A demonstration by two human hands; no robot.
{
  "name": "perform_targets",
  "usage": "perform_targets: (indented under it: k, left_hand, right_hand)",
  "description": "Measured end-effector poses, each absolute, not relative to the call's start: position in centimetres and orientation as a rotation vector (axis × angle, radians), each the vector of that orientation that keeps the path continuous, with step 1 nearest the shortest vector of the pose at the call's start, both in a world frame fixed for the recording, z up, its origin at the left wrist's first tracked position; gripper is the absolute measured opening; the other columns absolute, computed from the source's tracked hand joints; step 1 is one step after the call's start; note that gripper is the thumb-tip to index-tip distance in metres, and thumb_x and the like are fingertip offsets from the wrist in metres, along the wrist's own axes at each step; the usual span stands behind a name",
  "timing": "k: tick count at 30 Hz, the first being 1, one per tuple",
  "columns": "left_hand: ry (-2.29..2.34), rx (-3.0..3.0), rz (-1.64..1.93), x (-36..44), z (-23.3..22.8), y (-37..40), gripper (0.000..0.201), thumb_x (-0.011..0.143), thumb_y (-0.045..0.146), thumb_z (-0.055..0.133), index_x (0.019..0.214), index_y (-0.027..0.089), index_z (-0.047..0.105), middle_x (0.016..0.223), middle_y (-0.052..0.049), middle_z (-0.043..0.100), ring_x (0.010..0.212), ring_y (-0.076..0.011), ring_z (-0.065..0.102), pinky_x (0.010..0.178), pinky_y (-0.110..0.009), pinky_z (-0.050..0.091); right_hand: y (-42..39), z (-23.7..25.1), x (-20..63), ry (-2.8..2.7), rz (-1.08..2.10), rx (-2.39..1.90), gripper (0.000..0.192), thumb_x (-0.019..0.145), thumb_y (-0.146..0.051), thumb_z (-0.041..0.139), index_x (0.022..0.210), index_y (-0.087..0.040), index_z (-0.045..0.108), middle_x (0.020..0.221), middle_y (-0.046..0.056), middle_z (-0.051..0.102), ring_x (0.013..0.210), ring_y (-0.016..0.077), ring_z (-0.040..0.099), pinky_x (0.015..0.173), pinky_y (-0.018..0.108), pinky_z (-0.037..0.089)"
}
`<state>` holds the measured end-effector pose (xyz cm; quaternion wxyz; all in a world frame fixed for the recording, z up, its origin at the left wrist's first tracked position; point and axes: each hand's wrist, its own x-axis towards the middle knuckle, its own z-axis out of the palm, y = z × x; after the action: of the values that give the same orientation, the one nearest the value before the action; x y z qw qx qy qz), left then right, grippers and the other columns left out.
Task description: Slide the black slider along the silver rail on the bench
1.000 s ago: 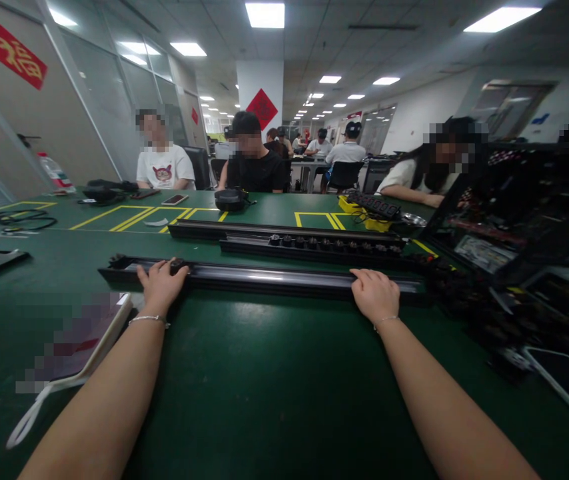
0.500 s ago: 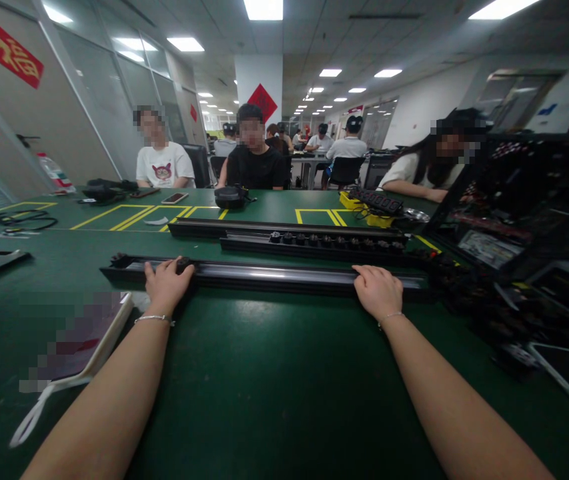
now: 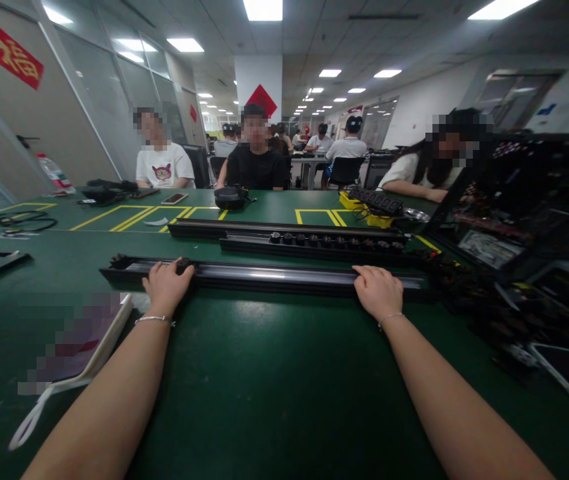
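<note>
Steadying the rail (image 3: 269,274) looks to be the step in hand: it lies crosswise on the tabletop (image 3: 264,373), under both hands. The left hand (image 3: 165,287) has its fingers bent over the rail, thumb at a small black part (image 3: 183,266) — whether they pinch it, I cannot tell. The right hand (image 3: 380,293) curls its fingers over the rail nearer the other end; their grip is unclear. Moving the part along would call for firm right-hand pressure — and a light left touch.
</note>
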<state>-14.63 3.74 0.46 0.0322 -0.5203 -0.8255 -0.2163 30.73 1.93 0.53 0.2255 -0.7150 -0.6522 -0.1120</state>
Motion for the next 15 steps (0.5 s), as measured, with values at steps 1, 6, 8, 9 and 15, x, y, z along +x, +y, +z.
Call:
perform_targets:
  k: [1, 6, 8, 9, 15]
  left_hand:
    - [-2.541, -1.576, -0.679, -14.43, 0.57, 3.64, 0.061, 0.08, 0.055, 0.033, 0.126, 0.018, 0.052, 0.13, -0.016, 0.051, 0.13, -0.0343, 0.03, 0.103, -0.061, 0.02]
    - [-2.521, -1.612, -0.725, -13.81, 0.66, 3.64, 0.055, 0.079, 0.056, 0.036, 0.118, 0.024, 0.058, 0.129, -0.012, 0.053, 0.126, -0.0329, 0.037, 0.105, -0.063, 0.013]
    - [-2.518, -1.618, -0.733, -13.79, 0.58, 3.79, 0.054, 0.078, 0.056, 0.037, 0.118, 0.025, 0.059, 0.128, -0.012, 0.055, 0.124, -0.0332, 0.04, 0.105, -0.063, 0.014]
    - [-2.519, -1.613, -0.733, -13.81, 0.55, 3.86, 0.054, 0.078, 0.056, 0.037, 0.118, 0.025, 0.059, 0.127, -0.012, 0.055, 0.123, -0.0335, 0.041, 0.104, -0.063, 0.014]
    - [-2.522, -1.618, -0.729, -13.75, 0.6, 3.86, 0.056, 0.078, 0.057, 0.038, 0.119, 0.025, 0.058, 0.125, -0.011, 0.057, 0.123, -0.0351, 0.04, 0.104, -0.063, 0.015]
  right_hand:
    - [1.93, 0.54, 30.75, -1.803, -0.307, -1.973, 0.039, 0.084, -0.026, 0.036, 0.112, -0.028, 0.064, 0.118, 0.001, 0.061, 0.109, 0.0222, 0.048, 0.088, 0.039, 0.034]
    - [1.83, 0.72, 30.68, -1.811, -0.285, -1.986, 0.041, 0.084, -0.026, 0.034, 0.113, -0.029, 0.063, 0.119, 0.001, 0.061, 0.11, 0.0225, 0.048, 0.088, 0.04, 0.035]
    - [1.79, 0.79, 30.64, -1.807, -0.283, -1.989, 0.041, 0.084, -0.026, 0.035, 0.113, -0.029, 0.063, 0.118, 0.001, 0.061, 0.11, 0.0227, 0.048, 0.089, 0.041, 0.035]
    - [1.78, 0.81, 30.64, -1.807, -0.281, -1.988, 0.041, 0.084, -0.025, 0.035, 0.113, -0.029, 0.063, 0.119, 0.002, 0.061, 0.11, 0.0228, 0.048, 0.089, 0.041, 0.035]
    - [1.85, 0.72, 30.73, -1.81, -0.272, -1.984, 0.041, 0.084, -0.026, 0.034, 0.114, -0.028, 0.063, 0.119, 0.001, 0.061, 0.11, 0.0224, 0.047, 0.09, 0.041, 0.034]
